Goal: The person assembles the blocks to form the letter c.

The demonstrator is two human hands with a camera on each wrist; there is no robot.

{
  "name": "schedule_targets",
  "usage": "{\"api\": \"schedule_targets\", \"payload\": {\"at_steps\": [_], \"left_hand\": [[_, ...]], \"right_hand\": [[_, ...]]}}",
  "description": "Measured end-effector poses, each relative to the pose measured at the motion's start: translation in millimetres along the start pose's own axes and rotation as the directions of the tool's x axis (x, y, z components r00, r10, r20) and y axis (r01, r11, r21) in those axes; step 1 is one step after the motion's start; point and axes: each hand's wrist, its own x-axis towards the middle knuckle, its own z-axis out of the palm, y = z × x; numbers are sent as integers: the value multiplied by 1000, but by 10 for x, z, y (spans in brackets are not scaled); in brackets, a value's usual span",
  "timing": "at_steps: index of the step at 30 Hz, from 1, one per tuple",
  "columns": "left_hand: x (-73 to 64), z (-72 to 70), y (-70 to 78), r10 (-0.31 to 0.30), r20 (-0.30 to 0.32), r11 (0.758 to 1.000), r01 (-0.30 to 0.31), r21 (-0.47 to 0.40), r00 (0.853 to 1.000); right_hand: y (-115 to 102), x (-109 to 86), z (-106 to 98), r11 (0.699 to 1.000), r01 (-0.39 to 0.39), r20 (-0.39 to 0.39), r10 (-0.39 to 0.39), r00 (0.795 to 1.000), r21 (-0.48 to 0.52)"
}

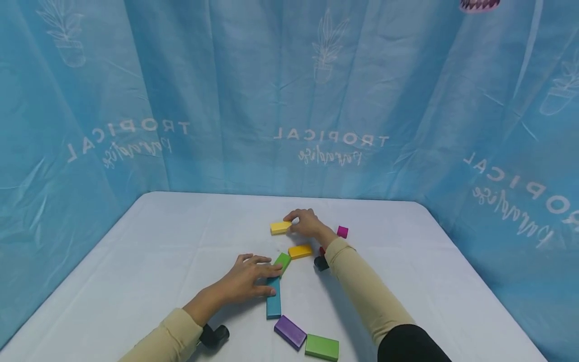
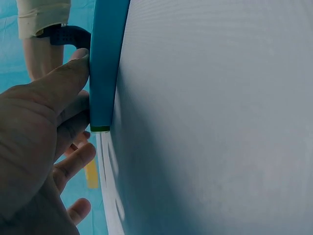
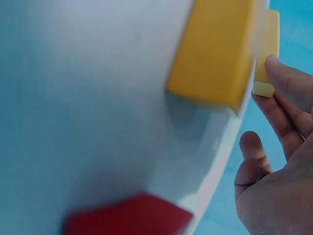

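The pale yellow block [image 1: 278, 229] in the right grip [image 1: 307, 223] looks smooth and satin-finished. The blue block [image 1: 273, 305] under the left grip [image 1: 249, 279] has a smooth, faintly sheened face. Beneath both grips the white tabletop [image 1: 194, 236] looks matt and finely ribbed, like cloth. Beyond them hangs a creased, slightly shiny curtain [image 1: 253, 90]; behind them, sleeves [image 1: 368, 294] of matt cloth.

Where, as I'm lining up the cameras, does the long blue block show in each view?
Head: below centre and slightly left, the blue block lies under the left hand's fingertips.
Left wrist: left of centre, running down from the top edge, with the thumb against it.
Right wrist: not in the picture.
Shared landmark: the white tabletop, filling the right of the left wrist view and much of the left of the right wrist view.
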Motion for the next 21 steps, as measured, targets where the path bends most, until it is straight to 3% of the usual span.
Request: {"api": "schedule_targets", "payload": {"at_steps": [6, 12, 21], "left_hand": [[-9, 1, 3, 17, -12, 1000, -17, -1, 1000], [-6, 1, 6, 17, -10, 1000, -17, -9, 1000], [-8, -4, 14, 28, -22, 1000, -28, 4, 999]], "right_hand": [[-54, -105, -162, 996, 80, -32, -81, 996, -26], [-125, -297, -334, 997, 77, -45, -77, 996, -17], [-87, -648, -484, 999, 24, -142, -18, 990, 35]]}}
